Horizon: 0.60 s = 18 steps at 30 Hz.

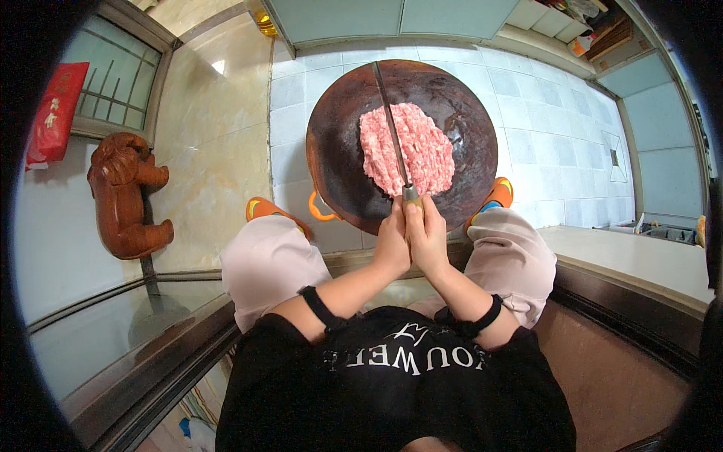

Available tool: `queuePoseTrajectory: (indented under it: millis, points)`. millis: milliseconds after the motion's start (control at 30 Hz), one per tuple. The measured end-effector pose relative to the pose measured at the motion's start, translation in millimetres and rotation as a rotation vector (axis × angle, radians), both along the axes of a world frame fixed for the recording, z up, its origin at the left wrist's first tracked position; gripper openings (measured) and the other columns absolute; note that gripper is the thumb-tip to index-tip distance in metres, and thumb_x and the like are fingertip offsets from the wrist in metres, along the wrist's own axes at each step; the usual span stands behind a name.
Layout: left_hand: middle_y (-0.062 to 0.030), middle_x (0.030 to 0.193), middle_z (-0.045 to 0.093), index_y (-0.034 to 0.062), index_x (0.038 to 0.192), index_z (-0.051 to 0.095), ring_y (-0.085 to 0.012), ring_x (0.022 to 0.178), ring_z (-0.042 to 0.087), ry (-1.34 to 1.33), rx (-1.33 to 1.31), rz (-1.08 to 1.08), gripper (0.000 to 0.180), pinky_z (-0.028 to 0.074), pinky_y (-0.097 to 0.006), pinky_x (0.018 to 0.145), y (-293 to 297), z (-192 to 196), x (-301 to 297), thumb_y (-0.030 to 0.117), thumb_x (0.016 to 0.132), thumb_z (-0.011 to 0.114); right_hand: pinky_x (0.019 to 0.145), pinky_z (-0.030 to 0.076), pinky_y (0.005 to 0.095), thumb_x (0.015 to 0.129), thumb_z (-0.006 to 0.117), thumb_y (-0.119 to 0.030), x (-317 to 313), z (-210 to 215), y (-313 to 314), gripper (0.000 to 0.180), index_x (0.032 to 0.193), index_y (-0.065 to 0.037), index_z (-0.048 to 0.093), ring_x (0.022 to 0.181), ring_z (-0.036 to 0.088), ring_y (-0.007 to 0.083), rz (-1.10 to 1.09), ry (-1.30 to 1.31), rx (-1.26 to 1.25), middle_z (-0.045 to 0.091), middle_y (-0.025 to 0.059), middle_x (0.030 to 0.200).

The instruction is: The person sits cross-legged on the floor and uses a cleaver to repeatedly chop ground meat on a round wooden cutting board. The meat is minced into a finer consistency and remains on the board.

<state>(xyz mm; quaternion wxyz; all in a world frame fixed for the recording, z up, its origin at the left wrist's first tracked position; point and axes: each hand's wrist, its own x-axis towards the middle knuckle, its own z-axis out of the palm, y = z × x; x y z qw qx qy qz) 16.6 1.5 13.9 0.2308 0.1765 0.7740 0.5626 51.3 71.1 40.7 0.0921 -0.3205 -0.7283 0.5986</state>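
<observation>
Both of my hands are closed together around the handle of a long knife (395, 135). My left hand (393, 235) wraps the handle from the left, and my right hand (427, 233) grips it from the right. The blade points away from me, its narrow spine upward, across a flat patch of pink minced meat (426, 151). How deep the edge sits in the meat is hidden from above. Beneath lies a round dark wooden chopping block (339, 113), standing between my feet, with an orange loop handle (319, 206) on its left side.
Pale tiles (538, 154) cover the floor around the block. A carved wooden elephant stool (122, 203) is at the left, below a red bag (57, 113). Blue-grey cabinets (339, 21) line the far side, near an oil bottle (263, 21). A light countertop (625, 252) extends at right.
</observation>
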Motion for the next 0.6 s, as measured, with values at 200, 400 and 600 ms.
queuePoseTrajectory:
  millis: [200,400,600]
  points:
    - [-0.024,0.081,0.059,0.0046,0.107,0.039,-0.0434,0.077,0.056,-0.004,0.045,0.004,0.038,0.043,-0.048,0.064,-3.0,-4.1,0.5,0.039,0.091,0.034,0.058,0.042,0.0368,0.086,0.047,-0.03,1.1,0.0,-1.6,0.035,0.083,0.004,0.05,0.06,0.055,0.0287,0.019,0.022,-0.021,0.055,0.0201,0.065]
    - [-0.0258,0.082,0.059,0.003,0.107,0.039,-0.044,0.078,0.056,-0.091,-0.036,-0.036,0.04,0.042,-0.049,0.064,-1.2,-6.2,3.0,0.039,0.091,0.033,0.057,0.042,0.0309,0.087,0.047,-0.026,2.4,1.3,0.6,0.029,0.089,0.002,0.05,0.06,0.051,0.0163,0.021,0.007,-0.01,0.052,0.0126,0.064]
    - [-0.0256,0.083,0.058,0.0033,0.106,0.04,-0.0437,0.079,0.056,-0.048,0.016,0.011,0.041,0.042,-0.048,0.066,0.1,0.0,3.3,0.04,0.09,0.033,0.058,0.042,0.0336,0.087,0.047,-0.031,1.6,-4.2,1.3,0.035,0.089,0.003,0.052,0.06,0.051,0.0217,0.03,0.05,-0.026,0.053,0.0164,0.065]
